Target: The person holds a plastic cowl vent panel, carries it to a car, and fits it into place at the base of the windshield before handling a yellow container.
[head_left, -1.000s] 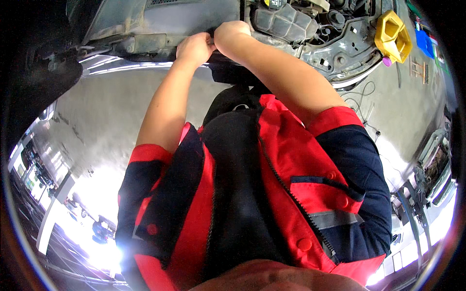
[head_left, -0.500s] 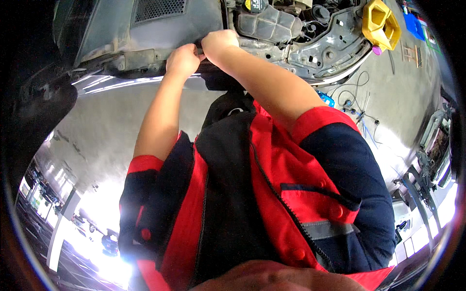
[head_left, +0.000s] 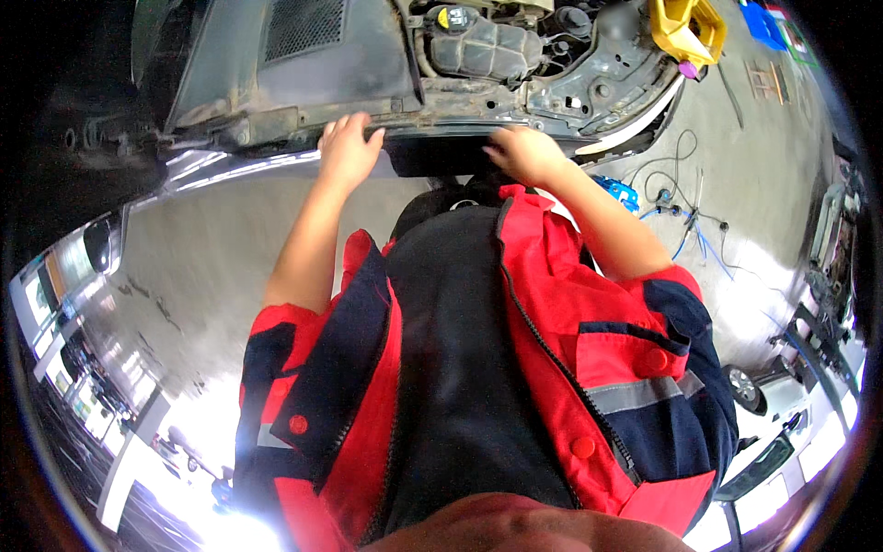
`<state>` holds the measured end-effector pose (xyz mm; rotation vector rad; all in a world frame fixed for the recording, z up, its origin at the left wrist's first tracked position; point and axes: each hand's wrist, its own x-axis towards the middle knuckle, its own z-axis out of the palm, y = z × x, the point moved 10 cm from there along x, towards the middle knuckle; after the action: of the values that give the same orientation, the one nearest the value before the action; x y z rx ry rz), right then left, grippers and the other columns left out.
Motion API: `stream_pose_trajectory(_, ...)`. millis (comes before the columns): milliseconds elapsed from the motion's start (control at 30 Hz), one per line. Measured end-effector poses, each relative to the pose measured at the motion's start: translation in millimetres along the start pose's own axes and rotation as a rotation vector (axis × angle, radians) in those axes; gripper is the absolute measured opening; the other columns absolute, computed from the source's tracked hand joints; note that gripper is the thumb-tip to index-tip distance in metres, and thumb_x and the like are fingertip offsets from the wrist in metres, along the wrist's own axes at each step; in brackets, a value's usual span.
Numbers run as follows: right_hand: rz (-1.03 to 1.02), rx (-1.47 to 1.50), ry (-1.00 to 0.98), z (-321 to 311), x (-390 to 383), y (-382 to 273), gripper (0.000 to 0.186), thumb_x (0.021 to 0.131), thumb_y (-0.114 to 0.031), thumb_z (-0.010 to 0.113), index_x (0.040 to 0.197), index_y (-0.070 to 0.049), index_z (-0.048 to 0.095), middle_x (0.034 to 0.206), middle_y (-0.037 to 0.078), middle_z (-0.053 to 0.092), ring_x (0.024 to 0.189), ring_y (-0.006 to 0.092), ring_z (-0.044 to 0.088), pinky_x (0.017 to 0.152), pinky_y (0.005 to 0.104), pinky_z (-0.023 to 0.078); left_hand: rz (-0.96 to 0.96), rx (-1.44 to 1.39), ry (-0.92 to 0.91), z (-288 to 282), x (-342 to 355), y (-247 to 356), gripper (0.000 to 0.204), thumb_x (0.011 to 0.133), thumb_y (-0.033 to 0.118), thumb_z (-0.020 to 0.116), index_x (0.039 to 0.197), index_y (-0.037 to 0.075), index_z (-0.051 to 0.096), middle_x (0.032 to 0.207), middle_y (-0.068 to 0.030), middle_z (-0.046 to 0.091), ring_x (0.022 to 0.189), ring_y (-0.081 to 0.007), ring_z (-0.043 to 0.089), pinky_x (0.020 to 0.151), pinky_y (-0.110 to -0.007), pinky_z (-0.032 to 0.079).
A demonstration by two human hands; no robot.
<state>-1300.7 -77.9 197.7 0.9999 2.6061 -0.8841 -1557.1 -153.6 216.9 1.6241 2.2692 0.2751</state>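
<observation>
My left hand (head_left: 349, 155) rests at the near edge of the car's dark fender (head_left: 294, 118), its thumb apart from the fingers. It holds nothing that I can see. Farther right, my right hand (head_left: 530, 156) is by the same body edge, with fingers half bent and apart and nothing visible in them. Between the hands a black panel (head_left: 430, 156) hangs below the metal edge; how it is fixed does not show. Beyond my right hand lies the open engine bay with a grey plastic reservoir (head_left: 486, 51) and its black cap (head_left: 452, 18).
A yellow jug (head_left: 676, 28) with a purple cap (head_left: 688, 70) stands at the front corner of the engine bay. Cables (head_left: 676, 175) and a blue tool-like object (head_left: 618, 191) lie on the grey floor to my right. A mesh vent (head_left: 303, 28) is set in the panel ahead.
My hands were together at the fender edge and have moved apart. The right hand has gone right and nearer to me; the left has opened and shifted slightly nearer. The view has shifted a little.
</observation>
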Motion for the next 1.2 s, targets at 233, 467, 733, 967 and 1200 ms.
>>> stream_pose_trajectory(233, 0.455, -0.009, -0.048, -1, -130, 143, 0.041, 0.09, -0.035, 0.06, 0.108, 0.002, 0.063, 0.103, 0.025, 0.067, 0.099, 0.0404, 0.064, 0.088, 0.0467, 0.05, -0.039, -0.211, 0.094, 14, -56, -25, 0.028, 0.086, 0.023, 0.066, 0.107, 0.004, 0.063, 0.101, -0.0136, 0.067, 0.099, -0.0325, 0.06, 0.089, -0.042, 0.047)
stream_pose_trajectory(467, 0.394, 0.07, -0.024, -22, -139, 176, 0.042, 0.09, -0.036, 0.061, 0.111, 0.0, 0.064, 0.098, 0.026, 0.068, 0.095, 0.0426, 0.064, 0.085, 0.0486, 0.05, -0.069, -0.33, -0.128, 24, -27, 69, 0.026, 0.088, 0.023, 0.063, 0.105, 0.003, 0.063, 0.099, -0.0164, 0.067, 0.092, -0.031, 0.065, 0.081, -0.039, 0.052)
stream_pose_trajectory(733, 0.311, 0.132, 0.042, -94, -122, 263, 0.04, 0.089, -0.034, 0.061, 0.11, 0.001, 0.064, 0.101, 0.026, 0.067, 0.098, 0.0415, 0.064, 0.088, 0.0461, 0.051, 0.031, -0.163, -0.27, 66, 4, 164, 0.029, 0.087, 0.027, 0.064, 0.101, 0.002, 0.063, 0.098, -0.0184, 0.067, 0.093, -0.0345, 0.065, 0.082, -0.044, 0.05)
stream_pose_trajectory(967, 0.565, 0.169, 0.233, -166, -128, 410, 0.043, 0.088, -0.038, 0.06, 0.103, 0.002, 0.068, 0.102, 0.027, 0.067, 0.1, 0.0414, 0.064, 0.089, 0.0459, 0.05, -0.181, -0.138, -0.366, 104, -14, 169, 0.028, 0.086, 0.028, 0.065, 0.098, 0.003, 0.061, 0.091, -0.0173, 0.065, 0.086, -0.0355, 0.063, 0.075, -0.044, 0.049)
stream_pose_trajectory(1200, 0.943, 0.674, 0.946, -226, -127, 594, 0.049, 0.088, -0.047, 0.06, 0.1, 0.0, 0.067, 0.077, 0.01, 0.065, 0.067, 0.0224, 0.064, 0.058, 0.0382, 0.051, -0.242, -0.081, -0.326, 149, -64, 113, 0.03, 0.089, 0.031, 0.064, 0.09, 0.001, 0.057, 0.078, -0.0201, 0.061, 0.077, -0.0379, 0.062, 0.067, -0.045, 0.047)
